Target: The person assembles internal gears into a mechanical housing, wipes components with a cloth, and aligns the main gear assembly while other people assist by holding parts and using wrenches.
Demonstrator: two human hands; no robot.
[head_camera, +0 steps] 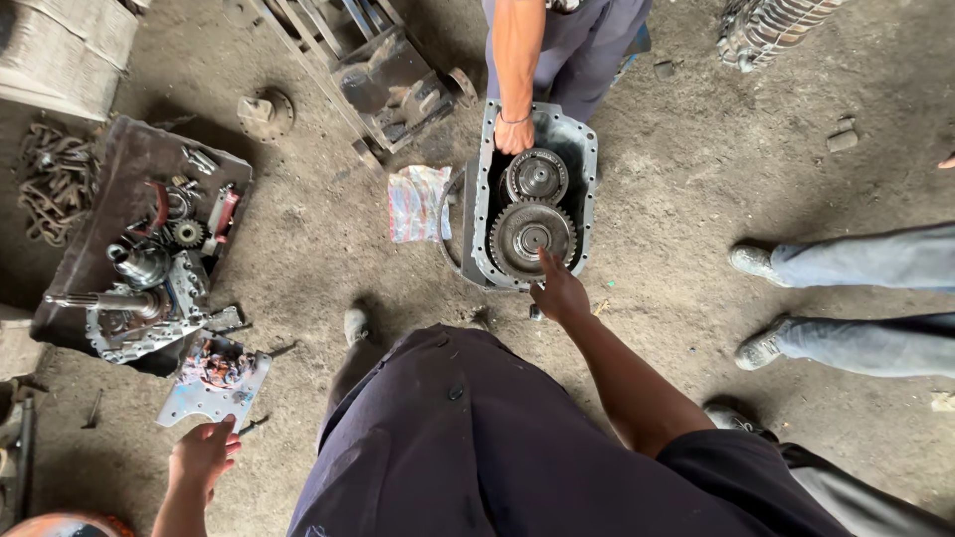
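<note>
Dirt and oil-stained concrete (696, 169) spread under you, with parts scattered across the floor. Your right hand (559, 293) reaches down to the open gear housing (587, 159), which sits on the floor just ahead of your knees. The index finger is stretched out and the others are loosely curled; it grips nothing. Its fingertip (542, 256) touches the near rim of the larger gear (532, 237), the one closer to you. The smaller gear (537, 176) sits just beyond it, and their teeth appear to mesh.

Another person's hand (513, 134) rests on the far edge of the housing, right beside the smaller gear.

Your left hand (204, 452) hangs low toward the left edge of the floor area, open with fingers relaxed and holding nothing. It hovers just short of a flat grey bracket plate (211, 383), without touching it as far as you can tell. Beyond that plate lies a dark tray (129, 149) of shafts and small gears, with a chain (55, 179) piled past its far left corner.

The risk I see is at the gear mesh: if either gear turns while your fingertip is on the teeth, it could be drawn into the pinch point. The other person's hand is exposed the same way. Loose grit on the floor could also fall into the open housing. Two more pairs of legs (856, 298) stand close at the right.
</note>
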